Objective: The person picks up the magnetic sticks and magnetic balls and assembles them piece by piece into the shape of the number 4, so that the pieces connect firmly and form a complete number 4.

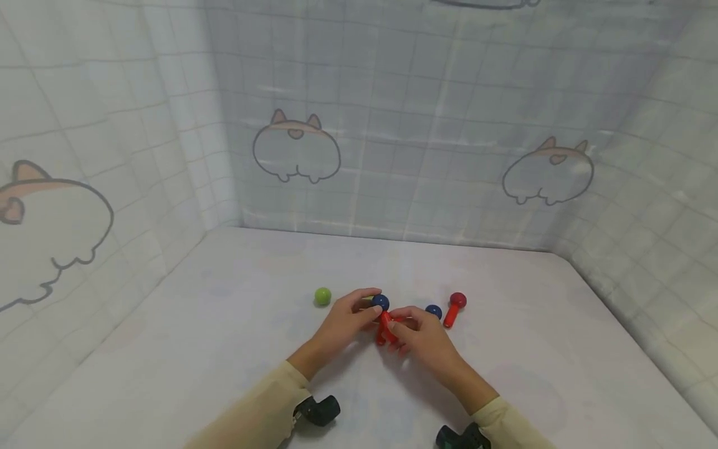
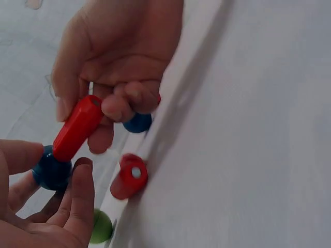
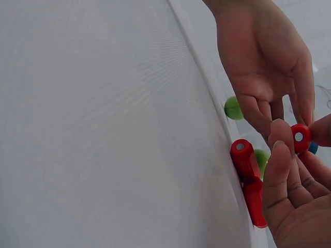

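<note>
My left hand point(image 1: 350, 317) pinches a dark blue ball point(image 1: 381, 303) between thumb and fingers. A short red rod point(image 2: 77, 129) meets that ball end-on, and my right hand point(image 1: 423, 337) grips the rod. A pale round spot marks the rod's end point(image 3: 299, 137) in the right wrist view. Just below the hands, more red rods point(image 3: 245, 161) lie on the table, partly hidden by the fingers in the head view. One green ball point(image 1: 322, 296) sits left of my left hand; a second green ball point(image 3: 261, 161) shows behind the rods in the right wrist view.
Right of my right hand are another dark blue ball point(image 1: 434, 310) and a red rod point(image 1: 451, 315) touching a darker red ball point(image 1: 458, 300). The white table point(image 1: 252, 280) is bounded by a checked cloth point(image 1: 392, 156) at the back and both sides.
</note>
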Demonstrator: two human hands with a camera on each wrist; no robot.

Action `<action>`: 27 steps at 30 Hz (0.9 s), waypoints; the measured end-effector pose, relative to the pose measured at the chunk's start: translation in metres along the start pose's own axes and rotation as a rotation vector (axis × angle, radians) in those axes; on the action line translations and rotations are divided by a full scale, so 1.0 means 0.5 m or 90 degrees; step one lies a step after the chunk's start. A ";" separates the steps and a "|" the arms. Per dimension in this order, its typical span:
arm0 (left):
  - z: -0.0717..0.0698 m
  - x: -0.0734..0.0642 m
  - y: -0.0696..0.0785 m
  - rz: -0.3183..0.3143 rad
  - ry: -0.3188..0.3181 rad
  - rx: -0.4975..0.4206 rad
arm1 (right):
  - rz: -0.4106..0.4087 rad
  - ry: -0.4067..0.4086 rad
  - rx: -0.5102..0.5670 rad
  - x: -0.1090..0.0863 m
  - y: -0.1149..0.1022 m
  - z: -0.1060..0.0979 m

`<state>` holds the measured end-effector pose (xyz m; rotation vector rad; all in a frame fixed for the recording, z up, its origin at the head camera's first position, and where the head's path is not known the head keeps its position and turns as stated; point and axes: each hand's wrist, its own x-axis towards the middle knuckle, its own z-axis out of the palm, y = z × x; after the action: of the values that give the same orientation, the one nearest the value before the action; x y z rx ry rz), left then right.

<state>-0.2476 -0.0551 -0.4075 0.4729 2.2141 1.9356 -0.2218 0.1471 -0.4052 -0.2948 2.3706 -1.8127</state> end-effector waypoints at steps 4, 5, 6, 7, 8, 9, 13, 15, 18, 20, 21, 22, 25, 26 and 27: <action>0.006 0.008 0.002 0.001 0.020 -0.019 | -0.004 0.006 0.009 0.003 -0.002 0.000; 0.006 0.008 0.002 0.002 0.025 -0.022 | -0.004 0.005 0.013 0.003 -0.003 0.001; 0.007 0.008 0.001 0.001 0.029 -0.025 | -0.008 0.003 0.017 0.003 -0.003 0.002; 0.008 0.007 0.000 -0.001 0.033 -0.028 | -0.008 0.003 0.019 0.003 -0.002 0.003; 0.009 0.006 -0.001 -0.007 0.036 -0.030 | -0.010 0.002 0.022 0.002 -0.002 0.004; 0.011 0.004 -0.002 -0.005 0.036 -0.025 | -0.013 0.003 0.023 0.002 -0.001 0.005; 0.020 0.000 -0.010 -0.010 0.042 0.011 | -0.019 0.012 0.004 -0.004 0.002 0.005; 0.025 0.000 -0.012 -0.013 0.044 0.019 | -0.019 0.021 -0.005 -0.008 0.003 0.005; 0.035 0.002 -0.012 -0.024 0.050 -0.006 | -0.014 0.034 -0.008 -0.014 0.002 0.004; 0.041 0.004 -0.009 -0.028 0.054 -0.028 | -0.012 0.041 -0.001 -0.016 0.002 0.003; 0.043 0.005 -0.008 -0.029 0.054 -0.035 | -0.011 0.044 0.001 -0.017 0.002 0.003; 0.045 0.006 -0.006 -0.031 0.055 -0.039 | -0.010 0.048 -0.001 -0.017 0.002 0.002; 0.050 0.009 -0.003 -0.033 0.052 -0.045 | -0.013 0.050 -0.004 -0.018 0.005 -0.003; 0.051 0.010 -0.002 -0.035 0.051 -0.047 | -0.013 0.050 -0.007 -0.018 0.006 -0.005; 0.052 0.011 -0.002 -0.038 0.051 -0.047 | -0.013 0.048 -0.011 -0.019 0.008 -0.008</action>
<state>-0.2446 -0.0289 -0.4119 0.3216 2.1684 2.0302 -0.2139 0.1538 -0.4079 -0.2585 2.4443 -1.8448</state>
